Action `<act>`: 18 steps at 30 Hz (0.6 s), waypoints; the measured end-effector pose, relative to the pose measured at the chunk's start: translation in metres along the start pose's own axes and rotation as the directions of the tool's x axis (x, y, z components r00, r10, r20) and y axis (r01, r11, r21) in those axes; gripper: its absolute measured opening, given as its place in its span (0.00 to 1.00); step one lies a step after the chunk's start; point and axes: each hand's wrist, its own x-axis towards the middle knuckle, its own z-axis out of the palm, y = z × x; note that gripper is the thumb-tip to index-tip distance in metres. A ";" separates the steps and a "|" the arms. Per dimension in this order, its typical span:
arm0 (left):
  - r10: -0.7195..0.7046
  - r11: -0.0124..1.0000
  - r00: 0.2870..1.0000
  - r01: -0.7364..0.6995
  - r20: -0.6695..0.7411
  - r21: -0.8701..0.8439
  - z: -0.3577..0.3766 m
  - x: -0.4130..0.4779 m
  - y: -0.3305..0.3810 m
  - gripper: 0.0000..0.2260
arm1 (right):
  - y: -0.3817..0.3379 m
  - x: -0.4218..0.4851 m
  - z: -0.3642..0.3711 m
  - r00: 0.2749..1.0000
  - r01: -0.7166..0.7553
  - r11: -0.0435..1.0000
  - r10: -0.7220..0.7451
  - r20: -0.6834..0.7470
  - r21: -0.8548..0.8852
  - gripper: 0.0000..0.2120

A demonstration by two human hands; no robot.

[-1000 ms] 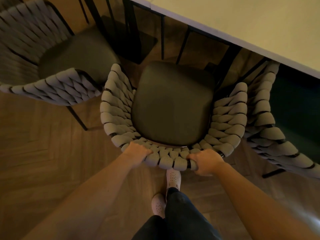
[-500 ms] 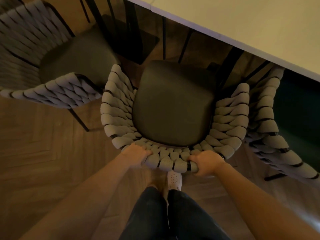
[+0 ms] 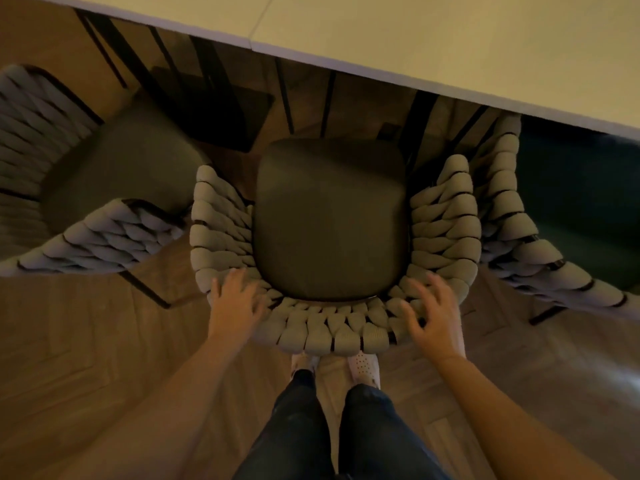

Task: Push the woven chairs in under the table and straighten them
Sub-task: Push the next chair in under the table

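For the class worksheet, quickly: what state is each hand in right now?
Left hand: open, fingers spread at the back of the woven chair, holding nothing.
Right hand: open, fingers spread, holding nothing.

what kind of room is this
Likely a dining room or café: a long pale table with woven chairs set side by side along it, on a wood parquet floor.

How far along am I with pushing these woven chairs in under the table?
Looks done: right chair, tucked partly under the table. In hand: middle chair, seat short of the table edge, left hand and right hand open at its backrest. Remaining: left chair, angled and out.
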 end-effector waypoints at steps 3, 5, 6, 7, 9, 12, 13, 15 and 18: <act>-0.290 0.947 0.951 0.270 -0.106 -0.171 -0.004 0.004 0.000 0.26 | -0.016 0.010 -0.002 0.819 -0.506 0.823 0.552 -0.154 0.260 0.38; -0.483 0.826 0.871 0.421 -0.085 -0.375 -0.010 0.008 0.004 0.31 | -0.021 0.022 -0.005 0.560 -0.713 0.496 0.828 -0.023 0.496 0.43; -0.572 0.725 0.819 0.484 -0.037 -0.491 -0.013 0.011 0.005 0.33 | -0.021 0.028 -0.004 0.444 -0.766 0.322 0.891 0.096 0.556 0.45; -0.644 0.606 0.764 0.533 0.028 -0.590 -0.016 0.015 0.005 0.34 | -0.021 0.031 -0.002 0.366 -0.799 0.209 0.913 0.180 0.565 0.46; -0.724 0.395 0.665 0.616 0.182 -0.682 -0.020 0.023 -0.004 0.35 | -0.019 0.032 0.004 0.323 -0.842 0.173 0.920 0.221 0.511 0.46; -0.703 0.303 0.612 0.718 0.361 -0.626 -0.020 0.036 -0.031 0.40 | -0.017 0.033 0.008 0.342 -0.858 0.246 0.929 0.143 0.450 0.38; -0.689 0.299 0.605 0.738 0.398 -0.605 -0.020 0.040 -0.038 0.42 | -0.018 0.033 0.008 0.342 -0.858 0.256 0.932 0.123 0.446 0.35; -0.670 0.297 0.597 0.761 0.442 -0.577 -0.023 0.047 -0.045 0.42 | -0.023 0.033 0.008 0.349 -0.861 0.279 0.932 0.094 0.425 0.29; -0.691 0.333 0.591 0.771 0.416 -0.543 -0.024 0.052 -0.047 0.39 | -0.028 0.035 0.007 0.399 -0.848 0.345 0.915 0.057 0.402 0.25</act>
